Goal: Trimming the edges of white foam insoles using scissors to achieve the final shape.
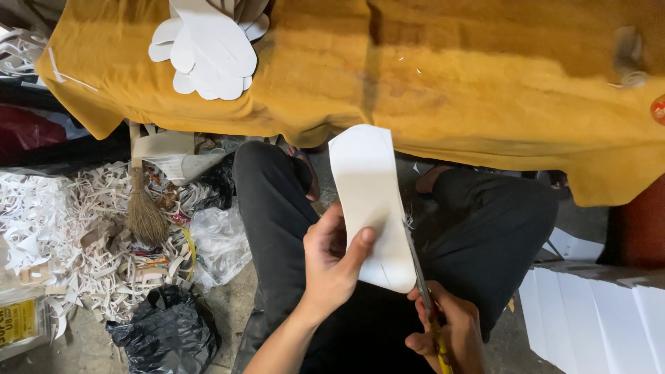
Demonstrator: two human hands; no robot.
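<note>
Mustard-yellow cloth (pixel 443 76) drapes a low table across the top of the view, with a stack of white cut-outs (pixel 208 52) lying on it at the upper left. Below it the person sits with legs in dark trousers (pixel 478 235) spread over a bare floor. Paper trimmings (pixel 76 228) lie in a wide heap at the left, a small broom (pixel 144 208) resting on them, a clear bag (pixel 220 242) and a black bag (pixel 166 332) just beside. Flat white sheets (pixel 596 312) are stacked at the lower right.

Over the lap, the white sheet (pixel 370 201) stands nearly upright, rounded at top and bottom. The left hand (pixel 332 260) pinches its lower left part, thumb on the near face and fingers closed behind it. The right hand (pixel 447 332) is curled shut round yellow-handled scissors (pixel 424 291), whose blades run up along the sheet's lower right edge, touching it.

Judging by the smooth rounded outline and the blade's place, trimming of the right edge looks well under way. A clean cut further on would need the left hand to turn the sheet gradually into the blades, keeping the curve even and the thumb well clear.
</note>
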